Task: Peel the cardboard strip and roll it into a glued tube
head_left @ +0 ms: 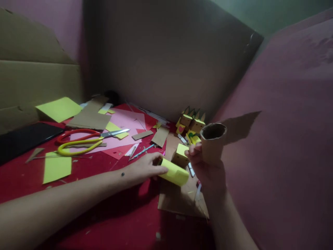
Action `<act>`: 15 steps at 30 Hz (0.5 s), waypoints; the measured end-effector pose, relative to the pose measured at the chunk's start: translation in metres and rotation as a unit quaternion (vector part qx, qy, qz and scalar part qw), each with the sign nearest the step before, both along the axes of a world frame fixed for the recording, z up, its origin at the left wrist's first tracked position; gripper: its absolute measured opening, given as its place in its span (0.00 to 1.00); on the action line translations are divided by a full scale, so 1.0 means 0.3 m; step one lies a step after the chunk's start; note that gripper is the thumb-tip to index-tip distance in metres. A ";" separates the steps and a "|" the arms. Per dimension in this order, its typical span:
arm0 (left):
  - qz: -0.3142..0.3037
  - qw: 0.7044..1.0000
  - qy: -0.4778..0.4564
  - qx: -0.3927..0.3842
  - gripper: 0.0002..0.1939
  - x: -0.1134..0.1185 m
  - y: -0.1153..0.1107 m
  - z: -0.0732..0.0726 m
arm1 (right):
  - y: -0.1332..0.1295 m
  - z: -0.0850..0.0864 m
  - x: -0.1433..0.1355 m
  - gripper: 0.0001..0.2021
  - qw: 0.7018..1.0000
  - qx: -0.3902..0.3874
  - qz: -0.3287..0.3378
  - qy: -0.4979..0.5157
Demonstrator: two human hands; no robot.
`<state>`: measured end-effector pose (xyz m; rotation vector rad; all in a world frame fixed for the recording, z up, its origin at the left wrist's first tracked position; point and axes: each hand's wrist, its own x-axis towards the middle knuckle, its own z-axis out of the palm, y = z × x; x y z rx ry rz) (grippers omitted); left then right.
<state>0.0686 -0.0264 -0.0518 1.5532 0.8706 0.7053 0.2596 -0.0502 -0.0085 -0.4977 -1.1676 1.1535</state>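
My left hand [152, 166] closes its thumb and fingers on the near end of a yellow paper tube [175, 175], which lies tilted over a piece of brown cardboard [171, 201]. Raised on the right, my right hand [208, 172] grips a brown cardboard tube [213, 142] held upright, its open end facing up. A loose cardboard flap [240, 126] sticks out from that tube to the right. Just behind the yellow tube stands a small cardboard box with a yellow top [182, 151].
Scissors [88, 139] with red and yellow handles lie on the red surface [109, 215]. Around them are yellow sheets [57, 168], pink paper [125, 119] and cardboard scraps [90, 116]. Small box-headed cardboard figures [191, 121] stand near the grey board [166, 59]. A dark flat panel [28, 139] is far left.
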 end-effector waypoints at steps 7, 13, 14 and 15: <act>0.051 0.992 0.088 0.072 0.21 -0.008 0.078 0.107 | 0.025 -0.033 0.007 0.08 0.995 -0.055 0.008 0.084; 0.113 0.874 0.313 0.354 0.23 -0.003 0.178 0.280 | 0.032 -0.030 0.018 0.09 0.999 -0.014 0.013 0.043; 0.107 0.868 0.326 0.359 0.23 0.009 0.203 0.295 | 0.033 -0.029 0.020 0.09 0.999 -0.006 0.015 0.044; 0.104 0.862 0.339 0.363 0.23 0.025 0.230 0.305 | 0.034 -0.027 0.022 0.09 0.999 -0.003 0.017 0.049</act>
